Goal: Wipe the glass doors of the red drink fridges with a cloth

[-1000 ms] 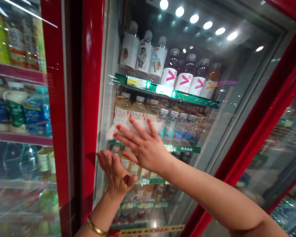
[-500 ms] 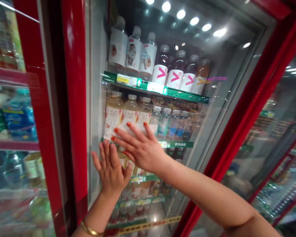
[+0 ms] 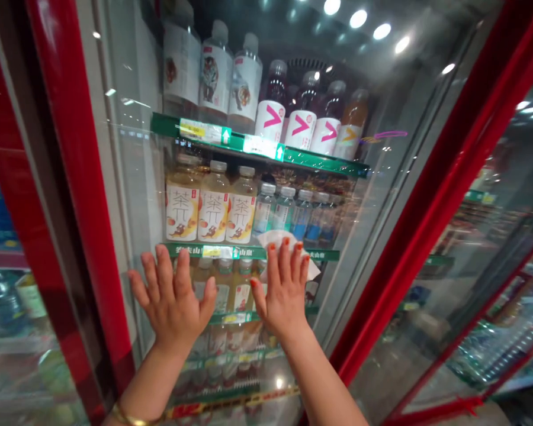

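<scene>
My left hand [image 3: 171,299] lies flat on the glass door [image 3: 128,177] of a red-framed drinks fridge, fingers spread and holding nothing. My right hand [image 3: 284,290] presses a white cloth [image 3: 278,239] flat against the same glass, a little to the right, fingers stretched upward. The cloth shows above and beside my fingertips. Behind the glass, tea bottles [image 3: 211,204] stand on a green-edged shelf [image 3: 249,252] just above both hands.
White and dark-red bottles [image 3: 293,112] fill the upper shelf, small water bottles [image 3: 288,210] the middle one. The red door frame [image 3: 448,171] runs diagonally at the right, another red post [image 3: 71,177] at the left. A neighbouring fridge [image 3: 4,266] holds more drinks.
My right hand slid the cloth down and to the right across the glass, fingers turning from leftward to upward. My left hand shifted slightly left and spread. The view swung right.
</scene>
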`<state>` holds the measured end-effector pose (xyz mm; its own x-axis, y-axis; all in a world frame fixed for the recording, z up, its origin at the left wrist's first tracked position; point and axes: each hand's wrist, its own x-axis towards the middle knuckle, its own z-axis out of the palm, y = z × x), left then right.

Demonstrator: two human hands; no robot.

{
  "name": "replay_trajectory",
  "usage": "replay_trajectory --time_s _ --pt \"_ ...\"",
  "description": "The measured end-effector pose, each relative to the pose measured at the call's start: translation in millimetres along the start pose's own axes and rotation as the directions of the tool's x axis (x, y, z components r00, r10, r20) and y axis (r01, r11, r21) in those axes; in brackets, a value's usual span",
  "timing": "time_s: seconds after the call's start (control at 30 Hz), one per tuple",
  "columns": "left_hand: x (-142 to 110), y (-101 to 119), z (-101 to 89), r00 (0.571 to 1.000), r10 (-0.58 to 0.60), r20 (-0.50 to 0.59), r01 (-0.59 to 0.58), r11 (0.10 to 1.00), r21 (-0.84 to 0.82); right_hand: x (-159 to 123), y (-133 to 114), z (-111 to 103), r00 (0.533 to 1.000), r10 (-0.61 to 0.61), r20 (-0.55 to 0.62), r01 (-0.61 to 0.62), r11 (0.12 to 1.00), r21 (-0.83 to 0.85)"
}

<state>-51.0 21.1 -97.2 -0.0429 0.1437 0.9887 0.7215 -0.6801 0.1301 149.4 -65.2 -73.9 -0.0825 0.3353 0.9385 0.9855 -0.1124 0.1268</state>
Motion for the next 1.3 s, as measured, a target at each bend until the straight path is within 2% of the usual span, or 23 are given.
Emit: replay_trajectory --time_s 0.07,0.1,0.2,0.3,0.37,0.43,0.5,0.57,0.63,0.67,0.73,0.8,0.87,0.93,1.0,1.07,1.13,1.17,1.23,1.3 --pt "0.7 -1.3 -1.9 1.000 -0.002 0.014 0.003 1.000 -0.023 -34.4 -10.7 5.3 0.998 -0.049 0.047 0.048 0.999 0.023" --pt "1.1 -1.8 -3.2 1.000 -0.003 0.030 0.004 0.999 -0.034 -50.9 -9.4 4.8 0.998 -0.021 0.067 0.019 0.999 0.027" --pt "2.0 -2.4 -6.6 0.992 -0.040 0.116 0.042 0.999 -0.017 -78.7 21.7 -4.3 0.978 0.174 0.117 -0.177 0.984 0.014" --pt "2.9 -2.0 -7.8 0.971 -0.123 0.205 0.114 0.992 0.055 -62.4 67.2 -10.0 0.941 0.329 0.075 -0.331 0.943 0.023" --pt "3.5 -1.7 -7.8 0.974 -0.112 0.195 0.100 0.993 0.068 -37.5 79.8 -10.0 0.918 0.396 0.017 -0.396 0.917 0.052" --pt "3.9 -1.7 -7.4 0.990 -0.042 0.132 0.036 0.998 0.053 -18.9 68.2 -8.4 0.915 0.404 -0.022 -0.401 0.913 0.074" --pt "3.8 -2.2 -6.6 0.996 0.007 0.083 -0.011 0.999 0.045 -20.4 39.3 -4.3 0.943 0.331 -0.017 -0.329 0.941 0.080" --pt "3.2 -2.5 -6.0 0.998 0.013 0.066 -0.016 0.999 0.046 -44.5 10.8 2.0 0.981 0.193 0.025 -0.194 0.978 0.081" --pt "2.3 -2.2 -5.7 0.998 0.013 0.061 -0.017 0.998 0.052 -80.0 1.2 6.8 0.996 0.058 0.073 -0.064 0.994 0.084" --pt "1.9 -1.7 -5.8 0.998 0.017 0.059 -0.020 0.998 0.055 -95.6 6.2 7.4 0.993 0.061 0.097 -0.068 0.995 0.073" --pt "1.5 -0.4 -5.9 0.998 0.020 0.063 -0.023 0.998 0.060 -110.1 31.7 4.1 0.977 0.178 0.116 -0.186 0.981 0.062" --pt "1.5 0.8 -6.0 0.998 0.013 0.065 -0.017 0.998 0.064 -95.9 61.9 -3.1 0.939 0.336 0.078 -0.342 0.936 0.078" --pt "1.9 1.2 -6.0 0.999 0.011 0.053 -0.014 0.998 0.067 -62.7 76.5 -9.3 0.917 0.399 0.007 -0.397 0.912 0.101" --pt "2.2 0.7 -5.9 0.999 0.021 0.044 -0.024 0.997 0.069 -32.7 66.4 -10.8 0.935 0.351 -0.039 -0.347 0.933 0.094" --pt "2.4 -0.2 -5.7 0.998 0.034 0.046 -0.037 0.997 0.070 -25.6 39.6 -7.1 0.970 0.245 -0.011 -0.243 0.966 0.089" --pt "2.3 -1.0 -5.6 0.998 0.046 0.045 -0.049 0.996 0.070 -45.4 14.8 -1.1 0.991 0.126 0.040 -0.129 0.987 0.099" --pt "2.3 -1.5 -5.9 0.998 0.057 0.039 -0.060 0.996 0.067 -78.0 8.5 3.0 0.994 0.075 0.073 -0.081 0.993 0.089" --pt "2.4 -1.6 -6.3 0.997 0.061 0.037 -0.063 0.996 0.064 -91.9 13.7 3.4 0.992 0.095 0.083 -0.101 0.992 0.074" --pt "2.9 -0.5 -8.0 0.997 0.065 0.038 -0.067 0.996 0.057 -103.4 35.3 1.1 0.974 0.214 0.079 -0.218 0.974 0.056" --pt "4.2 3.9 -10.3 0.998 0.046 0.038 -0.047 0.998 0.046 -89.2 56.5 -3.5 0.937 0.346 0.042 -0.348 0.935 0.070"
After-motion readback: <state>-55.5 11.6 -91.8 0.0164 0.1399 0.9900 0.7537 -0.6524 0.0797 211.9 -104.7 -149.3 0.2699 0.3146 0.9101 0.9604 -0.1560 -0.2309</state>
